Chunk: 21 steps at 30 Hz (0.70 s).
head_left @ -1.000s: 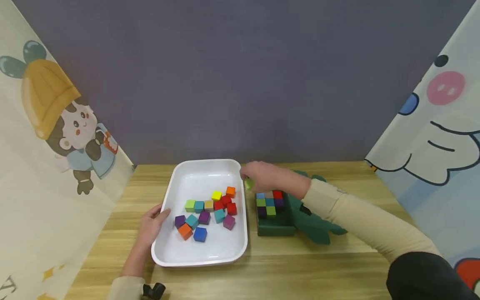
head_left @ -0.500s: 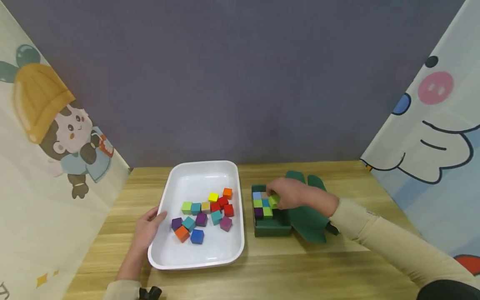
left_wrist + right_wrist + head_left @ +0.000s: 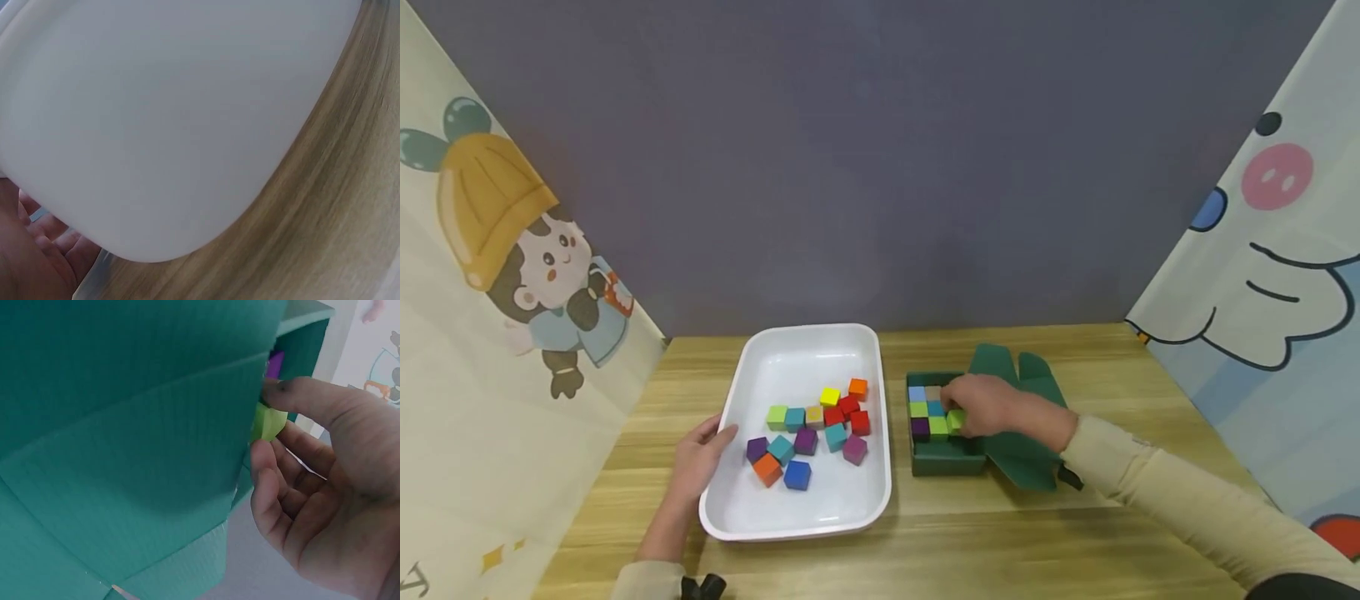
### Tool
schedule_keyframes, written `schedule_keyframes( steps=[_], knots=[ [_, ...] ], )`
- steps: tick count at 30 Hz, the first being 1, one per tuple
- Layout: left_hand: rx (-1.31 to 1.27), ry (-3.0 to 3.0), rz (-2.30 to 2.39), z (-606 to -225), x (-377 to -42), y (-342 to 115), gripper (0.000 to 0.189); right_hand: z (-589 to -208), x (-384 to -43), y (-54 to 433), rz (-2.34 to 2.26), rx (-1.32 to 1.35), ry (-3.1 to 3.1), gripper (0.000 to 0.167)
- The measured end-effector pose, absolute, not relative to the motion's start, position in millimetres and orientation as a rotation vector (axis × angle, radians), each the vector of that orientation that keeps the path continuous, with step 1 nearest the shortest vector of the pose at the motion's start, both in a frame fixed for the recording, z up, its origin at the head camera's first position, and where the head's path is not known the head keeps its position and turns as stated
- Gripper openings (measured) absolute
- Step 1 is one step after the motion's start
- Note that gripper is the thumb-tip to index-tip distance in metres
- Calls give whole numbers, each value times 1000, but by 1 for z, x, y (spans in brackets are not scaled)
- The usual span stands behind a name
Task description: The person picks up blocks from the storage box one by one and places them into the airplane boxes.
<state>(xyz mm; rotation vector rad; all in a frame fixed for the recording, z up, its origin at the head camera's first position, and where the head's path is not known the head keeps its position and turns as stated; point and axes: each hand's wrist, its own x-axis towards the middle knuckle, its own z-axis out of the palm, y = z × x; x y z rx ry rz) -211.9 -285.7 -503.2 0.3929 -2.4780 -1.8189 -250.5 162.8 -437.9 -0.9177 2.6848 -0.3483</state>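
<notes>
Right hand (image 3: pixel 988 406) pinches a lime cube (image 3: pixel 956 421) inside the green box (image 3: pixel 948 467)

Its fingers clamp the cube just beside a neighbouring lime cube (image 3: pixel 937 427); a tilted release could wedge it askew. The left hand (image 3: pixel 696 460) holds the white tray (image 3: pixel 797 521), fingers and thumb gripping its rim; a tug might shift the 15 loose cubes (image 3: pixel 806 442).

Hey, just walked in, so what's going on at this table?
A person's right hand pinches a lime green cube in a green box, next to other cubes lined up in rows. The left hand holds the edge of a white tray, where loose cubes of several colors lie scattered. Tray and box sit side by side.
</notes>
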Motion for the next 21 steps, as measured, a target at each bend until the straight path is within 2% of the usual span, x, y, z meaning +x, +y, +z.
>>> schedule_keyframes(
  steps=[10,21],
  knots=[
    [415,-2525,-1770,-505,-210,-286,51,-449,-249,158,-261,-849,2725,25],
    [400,-2481,-1807,-505,-212,-286,51,-456,-251,156,-248,-886,2782,26]
  ],
)
